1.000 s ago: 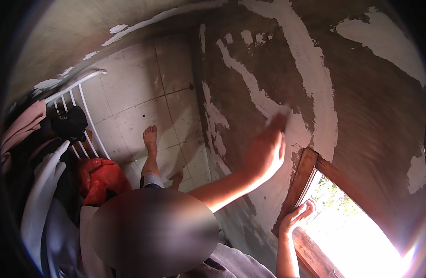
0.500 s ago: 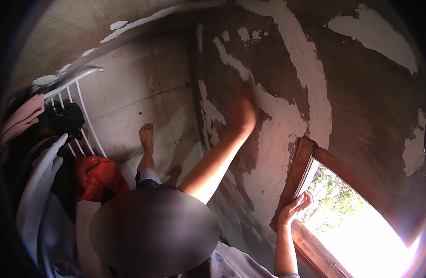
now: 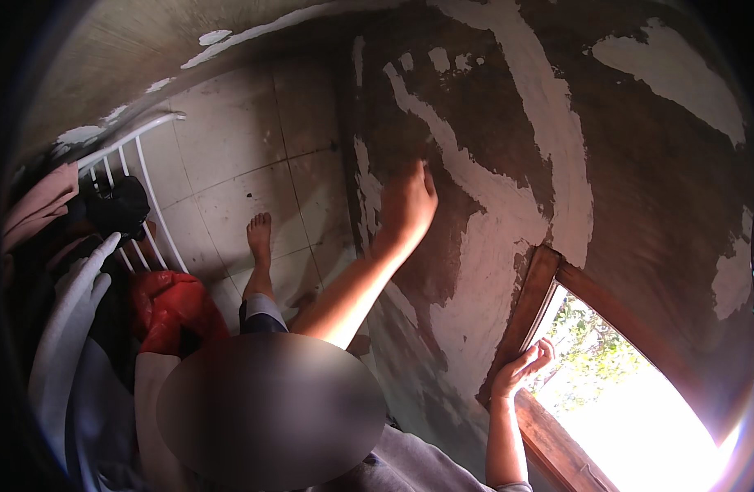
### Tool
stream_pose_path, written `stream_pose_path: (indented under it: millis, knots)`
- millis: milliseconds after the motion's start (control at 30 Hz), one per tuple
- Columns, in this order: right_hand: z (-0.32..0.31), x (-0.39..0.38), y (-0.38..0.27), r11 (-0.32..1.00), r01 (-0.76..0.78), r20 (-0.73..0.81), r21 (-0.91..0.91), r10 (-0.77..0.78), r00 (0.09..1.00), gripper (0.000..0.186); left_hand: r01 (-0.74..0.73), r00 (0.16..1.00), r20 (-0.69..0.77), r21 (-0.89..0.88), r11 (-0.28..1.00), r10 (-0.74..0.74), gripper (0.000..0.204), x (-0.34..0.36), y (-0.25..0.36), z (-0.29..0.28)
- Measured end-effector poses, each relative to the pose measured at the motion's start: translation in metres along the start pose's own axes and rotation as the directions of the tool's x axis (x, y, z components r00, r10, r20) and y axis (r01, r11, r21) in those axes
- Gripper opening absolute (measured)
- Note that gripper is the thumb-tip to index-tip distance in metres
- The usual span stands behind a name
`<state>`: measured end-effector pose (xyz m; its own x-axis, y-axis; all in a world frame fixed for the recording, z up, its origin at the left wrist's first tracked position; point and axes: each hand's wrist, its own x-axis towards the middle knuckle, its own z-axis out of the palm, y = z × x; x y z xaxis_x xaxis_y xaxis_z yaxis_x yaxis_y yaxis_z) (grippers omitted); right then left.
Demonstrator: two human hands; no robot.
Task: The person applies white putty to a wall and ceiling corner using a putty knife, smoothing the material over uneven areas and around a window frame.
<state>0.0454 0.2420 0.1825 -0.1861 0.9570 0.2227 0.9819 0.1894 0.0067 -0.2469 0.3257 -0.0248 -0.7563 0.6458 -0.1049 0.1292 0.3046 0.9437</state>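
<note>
My left arm is raised toward a brown wall [image 3: 492, 107] marked with uneven white patches of filler [image 3: 500, 271]. My left hand [image 3: 408, 203] is near its surface, fingers bent and pressed together. A tiny pale bit shows at the fingertips, but what they hold is hidden. I cannot tell whether they touch the wall. Lower down to the right, my right hand [image 3: 520, 371] rests at a corner of a wooden window frame [image 3: 520, 316], its bent fingers curled round the inner edge. Bright daylight and green leaves show through the opening.
Pale floor tiles [image 3: 229, 156] lie below, with a bare foot [image 3: 260, 231] on them. On the left, a white metal rail [image 3: 152, 197] stands beside red cloth [image 3: 176, 303], dark cloth [image 3: 119, 205] and a pink cloth [image 3: 45, 209]. A blurred oval covers the lower middle.
My left hand has drawn back a little leftward from the long white filler patch, uncovering more of it. My right hand keeps its place at the window frame.
</note>
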Motion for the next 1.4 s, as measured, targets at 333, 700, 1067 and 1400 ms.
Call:
stream_pose_path:
  millis: [333, 700, 1067, 1400]
  knots:
    - [0.001, 0.002, -0.004, 1.000, -0.008, -0.005, 0.010, 0.008, 1.000, 0.025, -0.101, 0.985, 0.113, -0.211, 0.972, 0.127, 0.045, -0.034, 0.002, 0.016]
    - [0.000, 0.002, -0.002, 0.999, -0.023, 0.007, 0.032, 0.023, 1.000, 0.025, -0.112, 0.994, -0.043, -0.227, 0.968, 0.105, 0.045, 0.011, -0.040, 0.031]
    - [-0.001, 0.005, -0.011, 0.999, -0.026, 0.009, 0.047, 0.025, 1.000, 0.022, -0.199, 0.957, 0.146, -0.306, 0.931, 0.252, 0.049, -0.079, 0.073, -0.014]
    - [-0.003, 0.003, -0.011, 0.999, -0.030, 0.018, 0.023, 0.029, 0.999, 0.023, -0.002, 0.993, 0.118, -0.142, 0.990, 0.019, 0.046, -0.020, 0.032, 0.009]
